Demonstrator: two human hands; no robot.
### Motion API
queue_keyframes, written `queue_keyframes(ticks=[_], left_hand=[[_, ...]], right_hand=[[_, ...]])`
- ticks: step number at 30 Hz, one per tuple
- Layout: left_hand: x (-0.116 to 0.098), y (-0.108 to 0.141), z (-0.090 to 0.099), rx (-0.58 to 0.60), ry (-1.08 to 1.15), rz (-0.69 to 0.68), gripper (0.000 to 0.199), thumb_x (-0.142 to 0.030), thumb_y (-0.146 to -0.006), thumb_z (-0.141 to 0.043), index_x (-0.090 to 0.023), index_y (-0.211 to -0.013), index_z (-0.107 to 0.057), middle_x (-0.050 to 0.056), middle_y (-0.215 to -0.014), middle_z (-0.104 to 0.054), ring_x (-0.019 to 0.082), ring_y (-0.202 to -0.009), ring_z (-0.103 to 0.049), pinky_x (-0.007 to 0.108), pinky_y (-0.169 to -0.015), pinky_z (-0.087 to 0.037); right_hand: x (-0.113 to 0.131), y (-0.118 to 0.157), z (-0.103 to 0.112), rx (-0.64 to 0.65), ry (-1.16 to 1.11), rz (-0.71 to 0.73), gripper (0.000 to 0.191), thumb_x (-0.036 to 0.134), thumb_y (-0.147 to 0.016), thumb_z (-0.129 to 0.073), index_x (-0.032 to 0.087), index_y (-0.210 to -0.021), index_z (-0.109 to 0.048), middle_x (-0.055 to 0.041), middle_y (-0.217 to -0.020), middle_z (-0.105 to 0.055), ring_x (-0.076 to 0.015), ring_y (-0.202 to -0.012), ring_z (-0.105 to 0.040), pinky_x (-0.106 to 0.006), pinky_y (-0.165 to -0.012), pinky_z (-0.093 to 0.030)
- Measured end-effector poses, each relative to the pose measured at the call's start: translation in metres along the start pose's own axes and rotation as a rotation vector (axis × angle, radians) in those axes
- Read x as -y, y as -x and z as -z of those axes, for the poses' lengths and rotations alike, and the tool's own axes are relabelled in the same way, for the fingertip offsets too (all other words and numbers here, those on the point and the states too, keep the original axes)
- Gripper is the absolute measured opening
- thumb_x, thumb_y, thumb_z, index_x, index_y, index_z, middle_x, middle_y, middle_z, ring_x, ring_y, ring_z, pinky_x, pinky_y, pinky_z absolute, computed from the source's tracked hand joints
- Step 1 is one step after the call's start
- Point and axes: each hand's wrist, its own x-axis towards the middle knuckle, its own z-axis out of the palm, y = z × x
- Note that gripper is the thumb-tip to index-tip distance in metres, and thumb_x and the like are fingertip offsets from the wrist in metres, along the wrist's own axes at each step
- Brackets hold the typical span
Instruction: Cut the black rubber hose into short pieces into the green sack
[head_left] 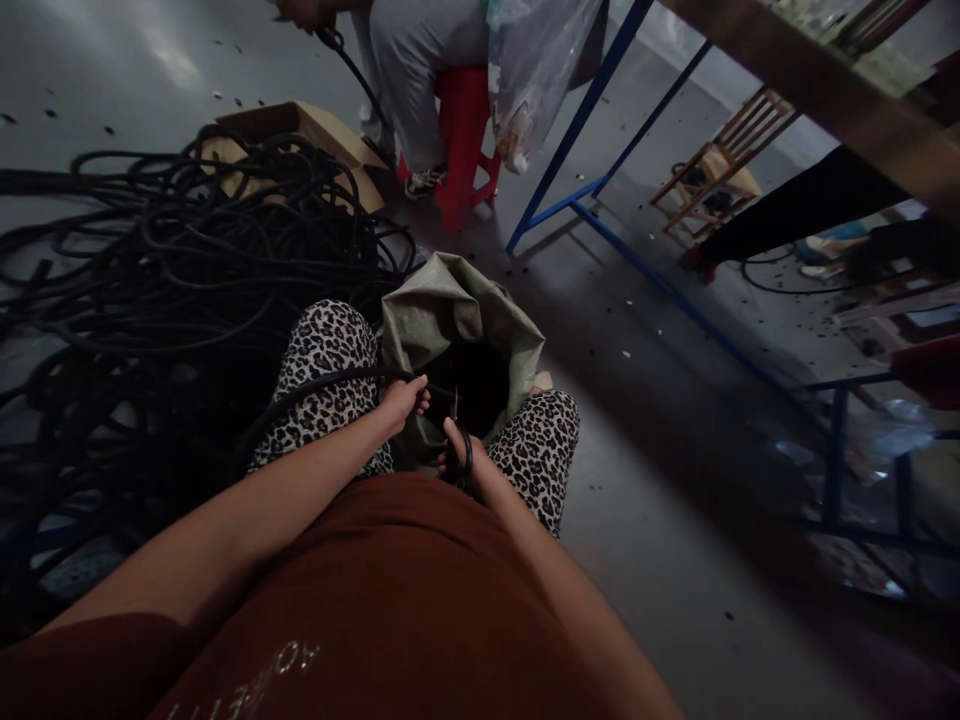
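My left hand [406, 399] is closed around a black rubber cord [330, 379], which runs over my left knee from the pile at the left. A short end of the cord sticks out past my fingers, toward the right. In my right hand [459, 452] are scissors [455, 405] with dark handles, their blades pointing up beside the cord's end. Whether the blades touch the cord is too dark to tell. Both hands are over the near side of an open greenish woven sack [517, 335] between my knees. The sack's inside is dark, so its contents are hard to make out.
A big tangle of black cord [225, 240] spreads across the floor at left, partly over a cardboard box [330, 150]. Ahead, a person sits on a red stool [463, 130] beside a hanging plastic bag [532, 80]. A blue-framed table [615, 225] stands at right.
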Motion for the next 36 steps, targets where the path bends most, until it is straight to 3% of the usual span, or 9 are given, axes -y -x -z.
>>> queue_keyframes(ticks=[18,28,36], left_hand=[[0.000,0.005,-0.001,0.014,-0.056,0.015,0.027,-0.034,-0.076,-0.056,-0.013,-0.059,-0.052,0.000,-0.050,-0.054,0.007,-0.040,-0.047,0.019,-0.038,-0.034],[-0.002,0.014,-0.002,-0.119,-0.070,-0.171,0.023,-0.035,-0.076,-0.059,-0.014,-0.068,-0.054,-0.001,-0.055,-0.055,0.007,-0.042,-0.048,0.018,-0.039,-0.036],[0.005,0.003,-0.002,-0.096,-0.097,-0.090,0.023,-0.032,-0.078,-0.056,-0.014,-0.064,-0.052,0.001,-0.053,-0.055,0.007,-0.041,-0.048,0.018,-0.039,-0.036]], right_hand=[[-0.001,-0.007,0.001,-0.035,0.008,0.015,0.050,0.062,-0.084,-0.045,0.013,-0.080,-0.053,-0.0012,-0.051,-0.054,-0.0126,-0.036,-0.053,-0.021,-0.035,-0.042],[0.005,0.003,0.001,-0.085,0.037,0.048,0.047,0.059,-0.083,-0.049,0.013,-0.076,-0.053,0.0015,-0.047,-0.049,-0.0100,-0.031,-0.048,-0.019,-0.031,-0.040],[0.001,0.001,0.000,-0.135,0.078,0.027,0.043,0.054,-0.084,-0.051,0.014,-0.067,-0.050,0.0033,-0.043,-0.045,-0.0074,-0.028,-0.042,-0.018,-0.029,-0.036]])
